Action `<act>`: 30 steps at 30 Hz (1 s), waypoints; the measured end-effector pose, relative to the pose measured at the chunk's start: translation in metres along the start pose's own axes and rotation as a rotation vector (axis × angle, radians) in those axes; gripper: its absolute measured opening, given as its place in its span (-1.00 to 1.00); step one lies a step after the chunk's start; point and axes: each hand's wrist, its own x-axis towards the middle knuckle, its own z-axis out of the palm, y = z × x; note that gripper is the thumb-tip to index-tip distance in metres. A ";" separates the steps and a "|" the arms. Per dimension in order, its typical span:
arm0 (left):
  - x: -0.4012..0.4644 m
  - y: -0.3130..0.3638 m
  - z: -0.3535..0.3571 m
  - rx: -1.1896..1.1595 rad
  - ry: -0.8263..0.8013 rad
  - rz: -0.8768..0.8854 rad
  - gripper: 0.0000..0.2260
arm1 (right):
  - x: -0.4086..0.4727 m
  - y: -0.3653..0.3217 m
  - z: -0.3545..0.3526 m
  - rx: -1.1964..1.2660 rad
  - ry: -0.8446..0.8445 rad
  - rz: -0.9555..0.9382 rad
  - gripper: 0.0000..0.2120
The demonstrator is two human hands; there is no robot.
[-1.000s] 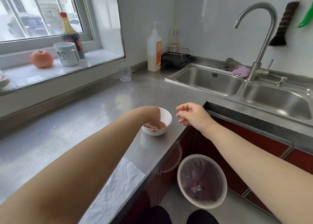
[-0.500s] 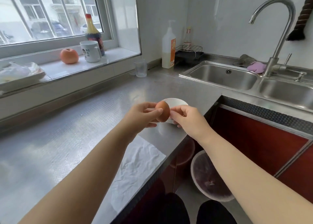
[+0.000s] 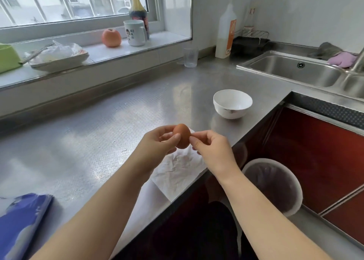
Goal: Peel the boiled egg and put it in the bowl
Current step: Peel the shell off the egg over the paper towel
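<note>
Both of my hands hold the egg above the front edge of the steel counter, over the white paper towel. My left hand grips the egg from the left, thumb and curled fingers around it. My right hand pinches the egg's right side with thumb and forefinger. The brown shell looks whole.

Counter layout, largest item first: the double sink occupies the far right corner. A blue packet lies at the near left edge. The white bowl stands near the front edge, beyond the egg and apart from it. A clear glass stands against the back edge, below the window sill.
</note>
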 end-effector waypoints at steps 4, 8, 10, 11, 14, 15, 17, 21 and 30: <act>-0.005 0.000 0.000 -0.033 0.026 0.011 -0.74 | -0.007 -0.004 0.002 -0.067 0.050 -0.057 -0.95; -0.008 -0.005 -0.003 -0.021 0.075 0.027 -0.74 | -0.014 -0.003 0.011 -0.130 0.105 -0.076 -0.89; -0.011 -0.009 -0.002 -0.003 0.085 0.036 -0.75 | -0.015 -0.002 0.013 -0.130 0.088 -0.058 -0.87; -0.013 -0.010 -0.003 -0.001 0.085 0.033 -0.76 | -0.015 -0.001 0.014 -0.141 0.075 -0.054 -0.87; -0.013 -0.008 -0.006 0.031 0.079 0.035 -0.75 | -0.016 -0.003 0.015 -0.181 0.071 -0.061 -0.90; -0.012 -0.006 -0.008 0.042 0.085 0.041 -0.75 | -0.016 -0.004 0.016 -0.183 0.074 -0.064 -0.90; -0.012 -0.003 -0.008 0.040 0.104 0.050 -0.75 | -0.015 -0.006 0.016 -0.185 0.084 -0.072 -0.88; -0.018 -0.007 -0.005 -0.020 0.160 0.048 -0.77 | -0.015 -0.008 0.020 -0.206 0.132 -0.085 -0.90; -0.019 -0.012 -0.004 -0.025 0.219 0.050 -0.77 | -0.020 -0.009 0.025 -0.379 0.140 -0.142 -0.90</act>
